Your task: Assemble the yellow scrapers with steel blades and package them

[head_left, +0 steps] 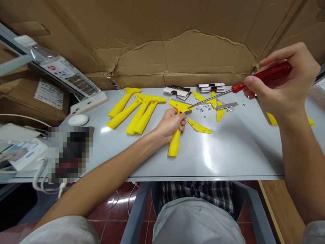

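Observation:
My left hand (172,125) is closed around a yellow scraper handle (174,145), whose wide head points away from me. In my right hand (286,81) is a red-handled screwdriver (266,75), held at a slant with its tip at the right end of that head. Beside my left hand lies a loose yellow blade cover plate (199,127). Small screws (203,108) are scattered behind the plate. Further right, metal blades (227,105) rest across more yellow plates (220,114).
Several yellow scraper handles (142,117) lie at the left. Folded card packets (177,91) stand against the cardboard wall (203,54). A white mouse (78,120), a power strip (89,103), a plastic bottle (63,73) and a pixelated phone-like object (72,154) occupy the left side.

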### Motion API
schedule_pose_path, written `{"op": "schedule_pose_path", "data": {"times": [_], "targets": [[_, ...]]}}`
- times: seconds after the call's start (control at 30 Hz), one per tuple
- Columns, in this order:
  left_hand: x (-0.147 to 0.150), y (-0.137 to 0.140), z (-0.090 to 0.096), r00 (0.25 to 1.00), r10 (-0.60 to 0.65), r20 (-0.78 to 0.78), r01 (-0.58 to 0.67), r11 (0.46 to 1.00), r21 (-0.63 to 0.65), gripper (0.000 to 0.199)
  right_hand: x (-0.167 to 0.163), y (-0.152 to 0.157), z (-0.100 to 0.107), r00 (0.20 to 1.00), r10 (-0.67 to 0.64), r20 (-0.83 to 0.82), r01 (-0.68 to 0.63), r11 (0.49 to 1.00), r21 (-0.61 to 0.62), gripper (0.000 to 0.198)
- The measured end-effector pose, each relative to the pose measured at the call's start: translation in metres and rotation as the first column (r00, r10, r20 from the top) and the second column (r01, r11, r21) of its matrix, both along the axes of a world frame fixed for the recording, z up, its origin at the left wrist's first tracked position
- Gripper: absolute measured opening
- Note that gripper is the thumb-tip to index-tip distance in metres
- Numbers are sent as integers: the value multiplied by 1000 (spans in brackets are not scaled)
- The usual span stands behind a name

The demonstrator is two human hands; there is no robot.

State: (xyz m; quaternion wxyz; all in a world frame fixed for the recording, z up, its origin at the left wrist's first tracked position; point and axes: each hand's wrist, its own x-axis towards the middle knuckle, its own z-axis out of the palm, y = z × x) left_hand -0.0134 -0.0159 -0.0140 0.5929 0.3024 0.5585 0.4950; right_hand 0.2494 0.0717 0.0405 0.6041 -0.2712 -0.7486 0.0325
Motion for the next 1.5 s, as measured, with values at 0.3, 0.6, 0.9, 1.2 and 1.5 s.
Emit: {"op": "schedule_pose_path", "data": {"times": [0.3,0.6,0.9,1.2,1.5], "targets": [[0,0,-1,1000,-3,0,3,1000,13,24,0,-3,5,973,232,2,-230,965,-123,55],[0,1,-3,1000,11,3,-11,1000,19,26,-2,-7,4,994,113,4,-112,987,-119,56],[0,0,-1,1000,12,-1,-12,1000,16,25,1,-1,5,970,238,42,-235,970,-64,61],[0,1,-2,1000,17,8,-17,1000,18,26,-2,-6,2,996,85,-2,-85,989,-121,53],[0,0,-2,1000,7,-3,-7,1000,24,23,-2,0,2,980,198,18,-197,980,-33,60]]}}
